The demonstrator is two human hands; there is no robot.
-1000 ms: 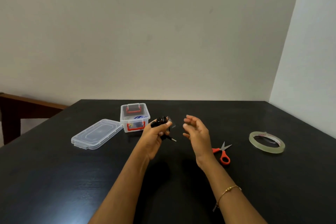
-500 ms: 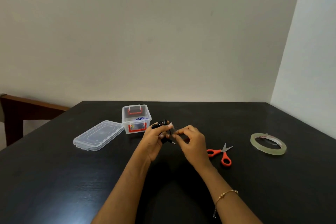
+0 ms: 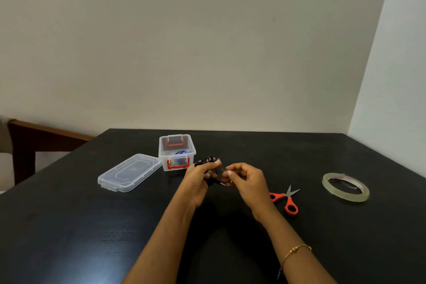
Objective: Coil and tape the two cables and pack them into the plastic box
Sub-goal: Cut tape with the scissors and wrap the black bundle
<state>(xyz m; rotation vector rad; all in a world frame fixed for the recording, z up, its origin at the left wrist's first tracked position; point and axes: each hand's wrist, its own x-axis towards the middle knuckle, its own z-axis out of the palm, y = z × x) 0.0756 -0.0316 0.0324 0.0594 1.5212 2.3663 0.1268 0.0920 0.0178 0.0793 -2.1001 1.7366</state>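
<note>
My left hand [image 3: 200, 177] grips a small coiled black cable [image 3: 205, 161] above the dark table, its metal plug sticking out below the fingers. My right hand [image 3: 244, 178] pinches a short clear piece of tape [image 3: 220, 171] that lies against the coil. The open clear plastic box [image 3: 177, 152] with red latches stands just behind my left hand, and something blue, seemingly a coiled cable [image 3: 183, 152], lies inside it. Most of the black coil is hidden by my fingers.
The box's clear lid [image 3: 129, 172] lies flat to the left of the box. Orange-handled scissors [image 3: 285, 197] rest right of my right hand. A roll of clear tape [image 3: 345, 187] sits further right. A wooden piece of furniture [image 3: 34, 138] stands beyond the table's left edge.
My right hand, open and apart from the coil a second ago, has closed in on the black cable and now pinches the tape at it. The left hand has held still.
</note>
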